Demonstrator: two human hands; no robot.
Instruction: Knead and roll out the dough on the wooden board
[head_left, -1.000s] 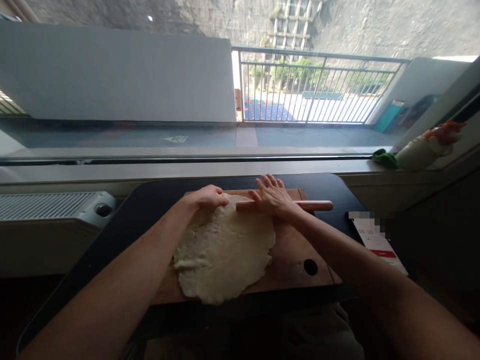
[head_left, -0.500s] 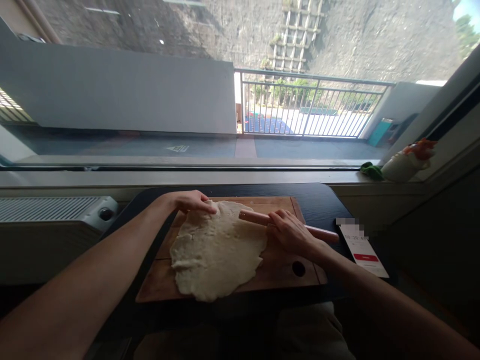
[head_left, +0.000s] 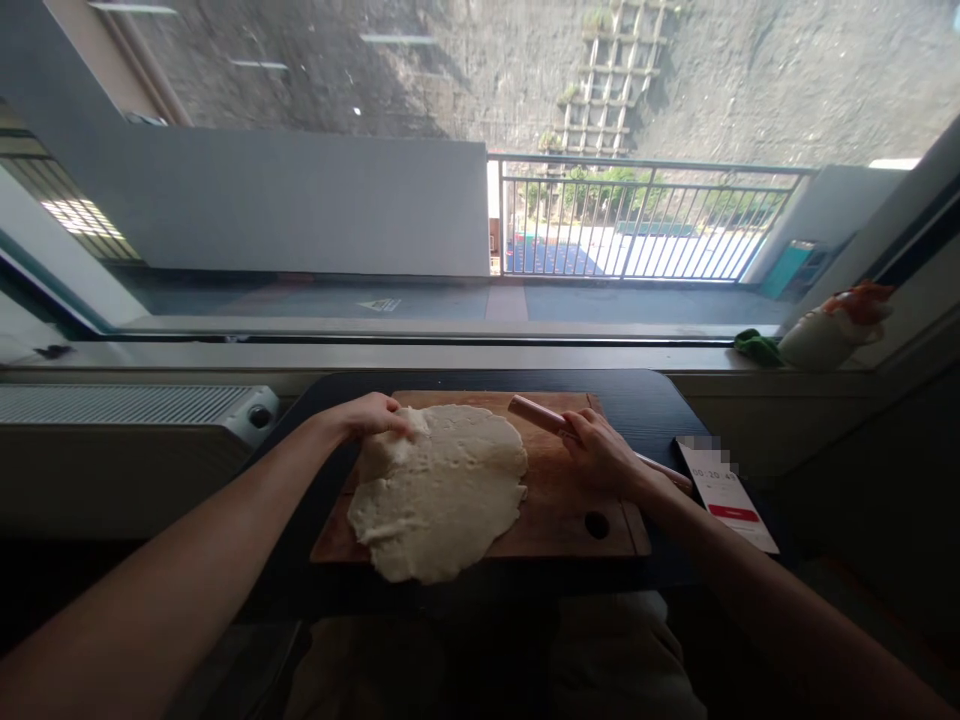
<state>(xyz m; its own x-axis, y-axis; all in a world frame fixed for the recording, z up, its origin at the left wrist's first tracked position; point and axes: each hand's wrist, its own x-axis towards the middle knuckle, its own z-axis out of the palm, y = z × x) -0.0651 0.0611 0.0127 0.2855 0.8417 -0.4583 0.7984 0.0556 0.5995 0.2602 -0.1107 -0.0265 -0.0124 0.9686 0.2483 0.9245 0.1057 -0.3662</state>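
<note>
A wide, uneven sheet of dough (head_left: 442, 490) lies on a wooden cutting board (head_left: 559, 535), its near edge hanging past the board's front. My left hand (head_left: 375, 415) pinches the dough's far left edge between thumb and fingers. In my right hand (head_left: 600, 450) is a rolling pin (head_left: 536, 413), gripped round its middle and slanting down to the right. The pin is apart from the dough, over the board's right side. My right hand and wrist hide part of it.
The board rests on a dark table (head_left: 637, 400). A phone (head_left: 727, 500) showing a timer lies at the table's right. Behind are a windowsill (head_left: 480, 355) with a white pot (head_left: 817, 335) and a green cloth-like item (head_left: 757, 346). A radiator (head_left: 135, 405) stands at the left.
The rolling pin has moved right, away from the dough's edge, in my right hand. My left hand still holds the dough, which has shifted a little on the board. The view has turned slightly left.
</note>
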